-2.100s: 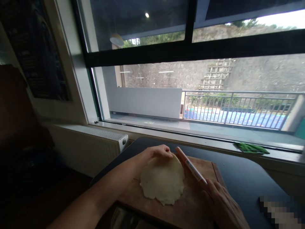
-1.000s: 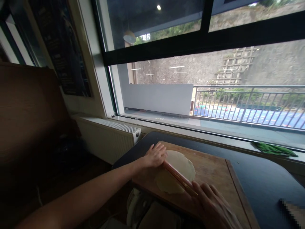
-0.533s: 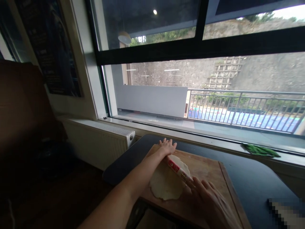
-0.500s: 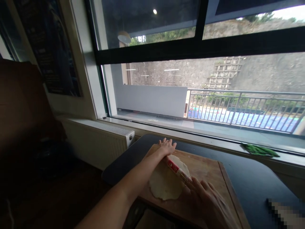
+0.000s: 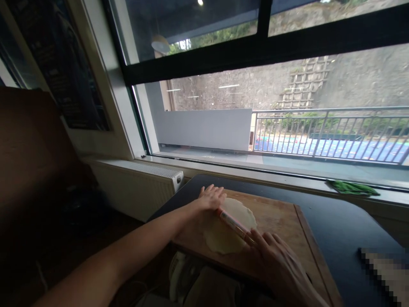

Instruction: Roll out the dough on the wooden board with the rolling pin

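Observation:
A flat, roughly round sheet of pale dough (image 5: 220,238) lies on a wooden board (image 5: 276,213). Across it runs a slim rolling pin (image 5: 233,224) with a red-edged label, slanting from far left to near right. My left hand (image 5: 212,198) rests on the pin's far end, fingers stretched out and apart. Over the near end lies my right hand (image 5: 276,256), its fingers extended forward and the palm low to the board. Both pin ends are hidden beneath the hands.
The board sits on a dark table (image 5: 345,230) by a window. A green cloth (image 5: 353,187) lies on the sill, and a white radiator (image 5: 137,183) stands to the left. A blurred-out object (image 5: 386,273) is at the table's right.
The rolling pin has turned, showing less of its red label, and has shifted slightly left and nearer over the dough. Both hands moved with it. The view has tilted a little.

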The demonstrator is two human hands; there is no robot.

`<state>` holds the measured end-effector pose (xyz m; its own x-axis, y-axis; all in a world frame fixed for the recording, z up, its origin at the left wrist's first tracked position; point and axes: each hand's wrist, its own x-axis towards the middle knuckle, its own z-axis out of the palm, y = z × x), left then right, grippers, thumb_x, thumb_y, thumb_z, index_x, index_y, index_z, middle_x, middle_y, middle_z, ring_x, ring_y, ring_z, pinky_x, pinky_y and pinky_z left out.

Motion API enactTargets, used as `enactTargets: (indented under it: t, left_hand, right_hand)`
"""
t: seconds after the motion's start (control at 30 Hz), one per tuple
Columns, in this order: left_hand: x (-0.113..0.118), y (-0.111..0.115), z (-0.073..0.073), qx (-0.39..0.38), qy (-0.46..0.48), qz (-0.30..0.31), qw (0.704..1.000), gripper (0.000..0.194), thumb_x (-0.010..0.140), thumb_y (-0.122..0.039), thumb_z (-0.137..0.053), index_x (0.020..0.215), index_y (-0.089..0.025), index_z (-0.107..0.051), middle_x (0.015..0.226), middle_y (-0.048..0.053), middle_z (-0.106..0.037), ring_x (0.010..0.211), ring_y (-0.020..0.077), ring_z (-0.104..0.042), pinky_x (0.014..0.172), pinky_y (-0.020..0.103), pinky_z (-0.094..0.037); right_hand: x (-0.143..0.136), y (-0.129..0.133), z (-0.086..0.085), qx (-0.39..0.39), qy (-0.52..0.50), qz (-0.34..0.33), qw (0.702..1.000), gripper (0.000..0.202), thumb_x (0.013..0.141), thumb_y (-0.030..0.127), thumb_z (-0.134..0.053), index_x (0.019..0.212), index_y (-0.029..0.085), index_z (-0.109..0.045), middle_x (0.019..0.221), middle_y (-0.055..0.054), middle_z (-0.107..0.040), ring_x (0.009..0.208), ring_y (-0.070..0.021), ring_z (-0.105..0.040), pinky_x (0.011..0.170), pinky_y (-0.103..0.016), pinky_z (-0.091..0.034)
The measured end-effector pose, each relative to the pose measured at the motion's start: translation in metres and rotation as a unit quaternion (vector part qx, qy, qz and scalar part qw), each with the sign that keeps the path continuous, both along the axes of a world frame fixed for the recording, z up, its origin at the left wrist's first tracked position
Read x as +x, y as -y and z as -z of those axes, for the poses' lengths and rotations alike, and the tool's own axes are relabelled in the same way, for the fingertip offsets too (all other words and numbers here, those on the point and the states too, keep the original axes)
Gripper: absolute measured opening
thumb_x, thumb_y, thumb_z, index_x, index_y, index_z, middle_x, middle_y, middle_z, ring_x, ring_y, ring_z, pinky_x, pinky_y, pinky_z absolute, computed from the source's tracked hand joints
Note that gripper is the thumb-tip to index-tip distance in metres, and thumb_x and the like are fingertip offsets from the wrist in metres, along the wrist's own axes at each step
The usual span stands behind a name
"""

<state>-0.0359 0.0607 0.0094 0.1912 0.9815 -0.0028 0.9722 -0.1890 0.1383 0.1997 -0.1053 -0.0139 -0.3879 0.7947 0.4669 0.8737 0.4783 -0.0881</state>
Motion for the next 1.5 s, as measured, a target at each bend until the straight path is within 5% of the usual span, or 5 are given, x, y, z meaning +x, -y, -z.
enactTargets:
  t: [0.23,0.6,1.0,1.33,1.5]
  left_hand:
    - [0.055,-0.05,-0.009,0.012,0.014,-0.013,1.0,0.055,0.088,-0.051,-0.021,0.128,-0.022,-0.044,0.138,0.01,-0.041,0.131,0.0286,-0.027,0.101,0.057,-0.018]
    - [-0.025,0.036,0.002,0.022,-0.009,0.01,1.0,0.061,0.088,-0.058,-0.014,0.139,-0.028,-0.029,0.147,0.003,-0.026,0.136,0.0251,-0.012,0.106,0.054,-0.008]
    - [0.053,-0.051,-0.009,0.03,0.029,-0.034,0.999,0.06,0.087,-0.056,-0.015,0.13,-0.023,-0.041,0.138,0.009,-0.041,0.132,0.0292,-0.023,0.103,0.057,-0.014]
    - [-0.034,0.026,0.009,-0.014,0.014,-0.007,1.0,0.064,0.087,-0.059,-0.008,0.141,-0.028,-0.022,0.149,0.0,-0.018,0.137,0.0248,-0.011,0.106,0.054,-0.01]
    - [-0.01,0.005,0.002,-0.018,-0.003,-0.017,1.0,0.067,0.085,-0.061,-0.007,0.141,-0.027,-0.022,0.147,0.002,-0.025,0.136,0.0266,-0.014,0.105,0.056,-0.011]
  right_hand:
    - [0.008,-0.013,-0.009,-0.03,0.013,0.066,0.997,0.029,0.088,0.021,-0.044,0.116,0.024,-0.051,0.091,-0.004,-0.058,0.084,-0.0172,-0.054,0.072,-0.026,-0.041]
    - [-0.007,0.005,-0.001,0.005,0.046,0.019,0.999,0.044,0.084,0.022,-0.052,0.126,0.027,-0.043,0.089,-0.003,-0.058,0.082,-0.0187,-0.053,0.071,-0.028,-0.039]
    - [0.013,-0.011,-0.016,-0.048,0.045,0.067,0.996,0.032,0.086,0.016,-0.046,0.115,0.027,-0.052,0.087,-0.003,-0.061,0.079,-0.0161,-0.058,0.067,-0.024,-0.039]
    - [-0.004,0.018,0.0,0.051,0.038,-0.02,0.998,0.047,0.083,0.017,-0.047,0.128,0.028,-0.04,0.089,-0.003,-0.06,0.077,-0.016,-0.056,0.066,-0.025,-0.04]
    - [0.004,0.002,0.008,0.043,0.047,-0.01,0.998,0.041,0.083,0.022,-0.051,0.123,0.026,-0.044,0.089,-0.002,-0.059,0.078,-0.0165,-0.057,0.066,-0.026,-0.041]
